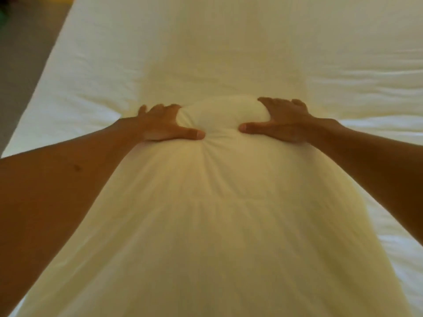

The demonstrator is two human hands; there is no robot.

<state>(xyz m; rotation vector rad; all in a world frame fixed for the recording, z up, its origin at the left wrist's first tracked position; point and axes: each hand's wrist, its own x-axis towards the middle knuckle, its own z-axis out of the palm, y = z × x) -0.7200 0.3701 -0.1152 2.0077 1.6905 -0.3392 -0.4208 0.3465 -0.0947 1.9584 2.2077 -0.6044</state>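
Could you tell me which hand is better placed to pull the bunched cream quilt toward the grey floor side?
Left, probably: the left hand grips the bunched cream padded quilt on that nearer side; the right hand grips opposite.

bed: white wrinkled sheet (pixel 343 53) | floor: grey, along bed's left edge (pixel 25 46) | light: soft, warm
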